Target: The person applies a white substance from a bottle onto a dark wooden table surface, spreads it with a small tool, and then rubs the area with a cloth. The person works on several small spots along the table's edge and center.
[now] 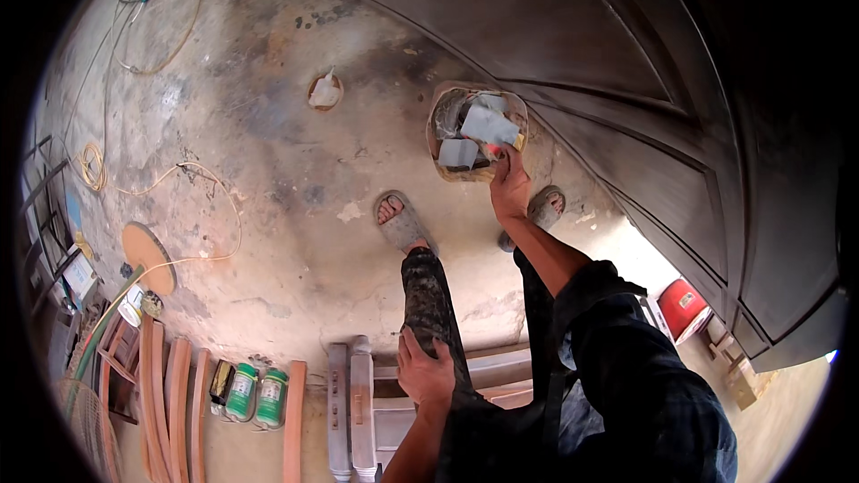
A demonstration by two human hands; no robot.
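Observation:
An open plastic tub (433, 125) on the concrete floor holds grey rectangular pads (483, 122), a smaller grey piece (456, 152) and small red and yellow bits. My right hand (512, 181) reaches to the tub's near right side, its fingers closed at the red bit below the larger grey pad. What exactly they grip is hidden. My left hand (422, 368) rests on my dark, stained trouser leg near the knee, fingers apart and holding nothing. My sandalled feet stand just on the near side of the tub, left and right.
Dark panelled wooden doors (591, 18) line the right side. A small white container (325, 91) sits farther left. Hoses and cables (237, 210) cross the floor near a round brown board (148, 255). Wooden strips (179, 394), green containers (270, 398) and a red drum (682, 306) lie nearer me.

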